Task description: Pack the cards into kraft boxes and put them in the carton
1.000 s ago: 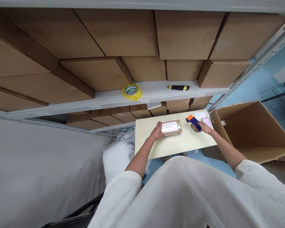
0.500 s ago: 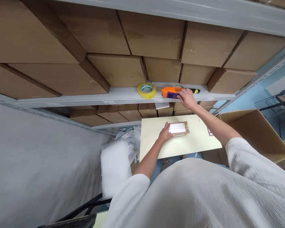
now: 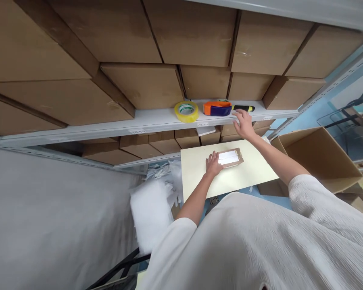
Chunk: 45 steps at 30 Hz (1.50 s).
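— Where are the person's hands?

— The left hand [image 3: 213, 164] lies flat, fingers loosely spread, on the left end of the small box [image 3: 231, 157], which sits on the desk [image 3: 248, 179] at centre frame. The right hand [image 3: 245, 123] is open and holds nothing. It hangs just below the front edge of the shelf [image 3: 151, 121], above and right of the box.

— And the tape dispenser?

— The tape dispenser [image 3: 218, 108] lies on the shelf just up and left of the right hand's fingertips, apart from them. A black-and-yellow knife [image 3: 244, 108] lies directly above that hand, and a yellow tape roll [image 3: 186, 111] sits further left.

— What could go wrong?

— The dispenser and knife sit close to the shelf's lip, so a careless brush from the open hand could knock either down onto the desk. The box is pressed at only one end, so it could pivot if pushed.
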Available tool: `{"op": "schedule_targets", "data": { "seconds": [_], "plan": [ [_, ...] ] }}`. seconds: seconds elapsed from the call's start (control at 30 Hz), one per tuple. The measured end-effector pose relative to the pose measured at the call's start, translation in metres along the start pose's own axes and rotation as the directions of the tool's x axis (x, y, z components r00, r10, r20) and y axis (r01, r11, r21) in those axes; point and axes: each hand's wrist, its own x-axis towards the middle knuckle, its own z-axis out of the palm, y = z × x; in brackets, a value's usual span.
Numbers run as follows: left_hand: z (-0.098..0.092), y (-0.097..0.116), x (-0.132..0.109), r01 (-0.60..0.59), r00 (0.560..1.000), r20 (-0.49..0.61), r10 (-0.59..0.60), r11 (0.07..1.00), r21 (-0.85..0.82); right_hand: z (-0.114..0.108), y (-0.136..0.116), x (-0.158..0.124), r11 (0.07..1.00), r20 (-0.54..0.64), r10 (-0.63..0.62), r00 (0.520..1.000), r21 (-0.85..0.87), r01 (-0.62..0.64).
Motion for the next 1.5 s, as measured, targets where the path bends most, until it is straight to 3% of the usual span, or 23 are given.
{"op": "schedule_targets", "data": {
  "seconds": [0.1, 0.2, 0.33, 0.43, 0.5, 0.6, 0.73, 0.97, 1.17, 1.33, 1.5],
  "plan": [
    [0.000, 0.000, 0.001, 0.011, 1.000, -0.003, -0.011, 1.000, 0.000, -0.006, 0.029, -0.073, 0.993, 0.027, 0.103, 0.994, 0.058, -0.104],
    [0.002, 0.003, 0.002, 0.005, 1.000, -0.030, -0.005, 1.000, 0.000, -0.008, 0.062, -0.152, 0.960, 0.155, 0.259, 0.953, 0.068, -0.271],
    [0.009, 0.019, 0.001, -0.034, 0.998, -0.055, 0.035, 0.999, 0.016, -0.004, 0.104, -0.232, 0.848, 0.382, 0.503, 0.776, -0.044, -0.528],
    [0.017, 0.044, 0.003, -0.069, 0.995, -0.072, 0.070, 0.997, 0.024, 0.000, 0.135, -0.261, 0.764, 0.457, 0.608, 0.649, -0.116, -0.635],
    [0.024, 0.066, 0.007, -0.097, 0.992, -0.078, 0.100, 0.994, 0.042, 0.002, 0.160, -0.267, 0.725, 0.479, 0.645, 0.595, -0.137, -0.675],
    [0.035, 0.107, 0.017, -0.168, 0.981, -0.091, 0.173, 0.984, 0.055, 0.005, 0.202, -0.265, 0.695, 0.499, 0.667, 0.553, -0.147, -0.704],
    [0.054, 0.159, 0.038, -0.246, 0.963, -0.106, 0.249, 0.968, 0.045, 0.012, 0.266, -0.253, 0.694, 0.522, 0.657, 0.544, -0.136, -0.707],
    [0.099, 0.218, 0.073, -0.146, 0.988, -0.047, 0.146, 0.989, 0.010, 0.042, 0.361, -0.227, 0.737, 0.627, 0.564, 0.537, -0.090, -0.670],
    [0.125, 0.243, 0.089, -0.089, 0.996, 0.025, 0.089, 0.996, 0.000, 0.068, 0.390, -0.215, 0.759, 0.700, 0.483, 0.525, -0.035, -0.651],
    [0.133, 0.250, 0.105, -0.061, 0.997, 0.039, 0.061, 0.998, -0.004, 0.085, 0.395, -0.210, 0.736, 0.721, 0.517, 0.461, -0.099, -0.670],
    [0.139, 0.255, 0.121, -0.025, 0.999, 0.040, 0.025, 1.000, -0.011, 0.092, 0.405, -0.207, 0.713, 0.729, 0.517, 0.448, -0.076, -0.697]
  ]
}}
